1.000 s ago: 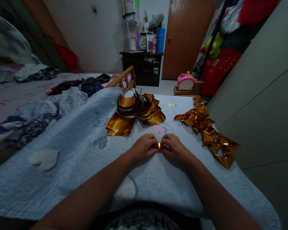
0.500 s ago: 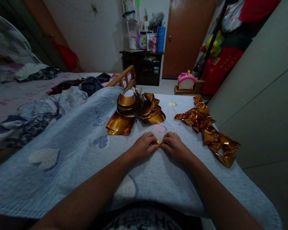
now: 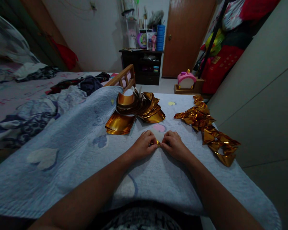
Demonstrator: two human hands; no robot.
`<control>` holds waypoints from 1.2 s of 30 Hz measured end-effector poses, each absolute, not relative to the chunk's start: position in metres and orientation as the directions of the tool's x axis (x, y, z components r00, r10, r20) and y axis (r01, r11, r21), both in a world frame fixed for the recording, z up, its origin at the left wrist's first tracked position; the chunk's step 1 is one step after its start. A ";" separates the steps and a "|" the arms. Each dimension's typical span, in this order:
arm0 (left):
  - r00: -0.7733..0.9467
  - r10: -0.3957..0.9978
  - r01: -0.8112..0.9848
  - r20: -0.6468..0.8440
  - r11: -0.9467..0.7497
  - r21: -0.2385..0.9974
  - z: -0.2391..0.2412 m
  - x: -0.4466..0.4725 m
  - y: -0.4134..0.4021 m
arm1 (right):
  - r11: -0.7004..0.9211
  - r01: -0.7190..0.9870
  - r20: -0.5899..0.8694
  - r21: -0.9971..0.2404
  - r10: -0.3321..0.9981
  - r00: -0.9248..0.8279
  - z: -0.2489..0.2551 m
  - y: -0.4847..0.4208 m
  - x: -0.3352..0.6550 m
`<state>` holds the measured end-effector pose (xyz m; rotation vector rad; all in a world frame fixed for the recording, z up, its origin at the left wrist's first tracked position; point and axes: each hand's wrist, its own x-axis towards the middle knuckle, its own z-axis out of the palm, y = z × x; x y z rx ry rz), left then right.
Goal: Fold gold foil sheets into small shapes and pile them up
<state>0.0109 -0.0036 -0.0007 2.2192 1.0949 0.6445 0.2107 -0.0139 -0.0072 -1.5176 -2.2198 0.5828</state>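
Note:
Between my two hands is a small piece of gold foil paper, mostly covered by my fingers. My left hand pinches its left end, thumb against curled fingers. On the other side, my right hand pinches the right end the same way. Both hands rest low over the pale blue quilt, thumbs almost meeting. Beyond them lies a fanned stack of gold foil sheets, some curled upward. To the right sits a pile of folded gold foil pieces, creased and pointed.
A wooden rail stands behind the stack. At left, a bed holds rumpled clothes and bedding. A pale cabinet borders the right side. Farther back are a pink toy, a dark stand and a brown door.
Both hands keep their pinch on the gold foil paper, with only a very slight shift of the fingers. The stack and the folded pile stay where they were.

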 end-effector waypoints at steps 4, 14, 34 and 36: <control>0.555 0.819 0.555 0.146 -0.496 0.668 0.000 0.011 -0.003 | 0.313 0.791 0.066 -0.526 0.942 -0.328 -0.006 -0.014 0.209; 0.503 0.843 0.631 0.188 -0.507 0.587 -0.006 0.015 -0.005 | 0.289 0.806 0.087 -0.517 0.954 -0.287 -0.009 -0.013 0.206; 0.510 0.845 0.613 0.164 -0.490 0.620 -0.005 0.013 -0.004 | 0.245 0.859 0.084 -0.450 0.969 -0.232 -0.011 -0.015 0.199; 0.507 0.846 0.612 0.164 -0.487 0.623 -0.005 0.013 -0.004 | 0.250 0.863 0.085 -0.439 0.968 -0.237 -0.012 -0.015 0.199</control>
